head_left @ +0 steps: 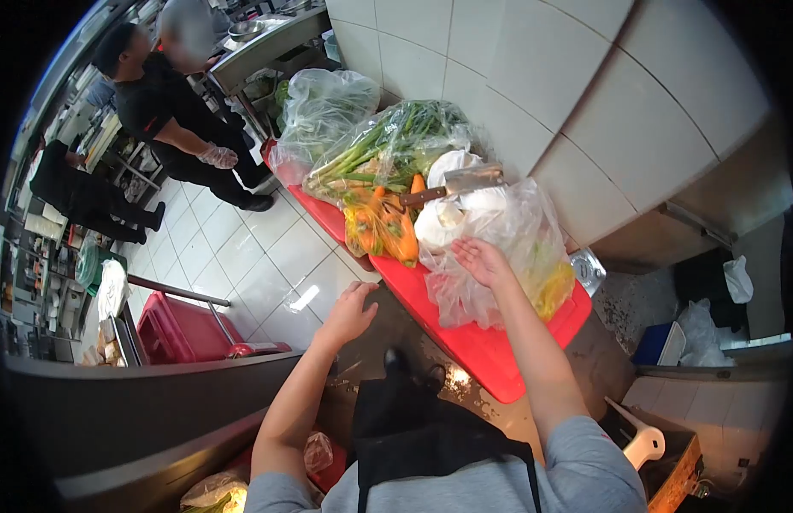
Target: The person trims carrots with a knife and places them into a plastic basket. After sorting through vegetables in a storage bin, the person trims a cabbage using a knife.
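Observation:
My right hand (482, 262) is at the front of a clear plastic bag (533, 231), palm partly up and fingers extended, with nothing visible in it. Close beyond its fingertips are white rounded items (439, 224) whose kind I cannot make out. A cleaver (473, 178) with a wooden handle lies across the pile. My left hand (351, 313) hovers off the red surface's near left edge, fingers loosely bent and apart, holding nothing. Left of the white items sit carrots (402, 242) in thin plastic. Bagged spring onions (396, 141) lie behind them.
The red tabletop (490, 368) runs along a tiled wall (533, 77). Another bag of greens (328, 103) stands at its far end. A co-worker (170, 120) wearing a clear glove stands back left, near other people. A red bin (187, 329) is on the left. The floor near my feet looks wet.

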A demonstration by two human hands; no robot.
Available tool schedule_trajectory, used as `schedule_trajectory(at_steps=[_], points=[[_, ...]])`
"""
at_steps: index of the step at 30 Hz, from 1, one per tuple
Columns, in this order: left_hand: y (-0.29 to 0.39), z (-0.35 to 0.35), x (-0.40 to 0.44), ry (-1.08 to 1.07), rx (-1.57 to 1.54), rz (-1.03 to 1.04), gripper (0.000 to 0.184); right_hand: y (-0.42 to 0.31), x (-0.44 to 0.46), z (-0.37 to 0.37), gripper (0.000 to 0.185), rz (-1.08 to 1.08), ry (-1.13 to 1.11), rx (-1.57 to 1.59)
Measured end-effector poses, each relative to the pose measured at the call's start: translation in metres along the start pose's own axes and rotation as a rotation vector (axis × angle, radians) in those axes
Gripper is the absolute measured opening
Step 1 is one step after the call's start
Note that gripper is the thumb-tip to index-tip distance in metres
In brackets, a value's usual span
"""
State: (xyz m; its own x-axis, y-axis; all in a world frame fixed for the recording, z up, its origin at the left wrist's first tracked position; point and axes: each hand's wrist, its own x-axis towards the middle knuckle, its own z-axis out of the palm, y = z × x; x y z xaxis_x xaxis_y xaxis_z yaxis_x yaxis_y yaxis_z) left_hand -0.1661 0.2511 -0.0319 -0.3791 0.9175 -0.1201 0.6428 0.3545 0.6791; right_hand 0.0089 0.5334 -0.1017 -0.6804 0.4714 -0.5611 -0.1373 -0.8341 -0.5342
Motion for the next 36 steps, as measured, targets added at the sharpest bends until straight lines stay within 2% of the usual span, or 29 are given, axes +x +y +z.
schedule_trajectory(at_steps=[3, 7, 9, 12, 14, 15, 18, 19, 22, 24, 27, 29, 30, 33, 36], points=[[-0.033, 0.001, 0.055, 0.035, 0.105, -0.039, 0.040, -0.006, 0.074, 0.017, 0.023, -0.138, 0.109, -0.064], [-0.086, 0.012, 0.151, 0.009, 0.369, 0.006, 0.050, -0.009, 0.155, -0.008, 0.029, -0.177, 0.299, -0.012], [-0.103, 0.024, 0.197, -0.012, 0.647, -0.021, 0.048, -0.009, 0.201, -0.039, 0.029, -0.156, 0.344, 0.140], [-0.134, 0.032, 0.248, 0.011, 0.783, 0.025, 0.051, -0.024, 0.227, -0.029, 0.023, -0.143, 0.499, 0.142], [-0.151, 0.038, 0.270, -0.064, 0.840, 0.019, 0.053, -0.020, 0.257, -0.056, 0.022, -0.105, 0.477, 0.229], [-0.150, 0.035, 0.276, -0.013, 0.864, 0.024, 0.042, -0.022, 0.262, -0.054, 0.022, -0.088, 0.471, 0.275], [-0.138, 0.027, 0.299, -0.255, 0.881, 0.048, 0.029, -0.029, 0.270, -0.043, 0.019, -0.087, 0.558, 0.157], [-0.137, 0.023, 0.298, -0.184, 0.928, 0.163, 0.021, -0.031, 0.278, -0.048, 0.019, -0.053, 0.567, 0.191], [-0.126, 0.007, 0.300, -0.411, 0.821, 0.213, 0.020, -0.029, 0.279, -0.052, 0.020, -0.059, 0.530, 0.182], [-0.146, 0.023, 0.295, -0.280, 0.826, 0.350, 0.018, -0.026, 0.269, -0.040, 0.022, -0.200, 0.565, 0.157], [-0.149, 0.016, 0.279, -0.177, 0.627, 0.392, 0.019, -0.023, 0.244, -0.030, 0.037, -0.260, 0.603, 0.112], [-0.139, 0.004, 0.257, 0.130, 0.427, 0.388, 0.021, -0.030, 0.219, -0.025, 0.050, -0.236, 0.638, 0.007], [-0.133, 0.000, 0.244, 0.279, 0.323, 0.384, 0.022, -0.035, 0.208, -0.025, 0.051, -0.239, 0.655, -0.008], [-0.123, 0.016, 0.205, 0.254, 0.052, 0.005, 0.030, -0.052, 0.181, -0.027, 0.057, -0.258, 0.705, -0.056], [-0.114, 0.048, 0.191, 0.371, -0.077, -0.323, 0.042, -0.070, 0.156, -0.029, 0.057, -0.253, 0.620, -0.134]])
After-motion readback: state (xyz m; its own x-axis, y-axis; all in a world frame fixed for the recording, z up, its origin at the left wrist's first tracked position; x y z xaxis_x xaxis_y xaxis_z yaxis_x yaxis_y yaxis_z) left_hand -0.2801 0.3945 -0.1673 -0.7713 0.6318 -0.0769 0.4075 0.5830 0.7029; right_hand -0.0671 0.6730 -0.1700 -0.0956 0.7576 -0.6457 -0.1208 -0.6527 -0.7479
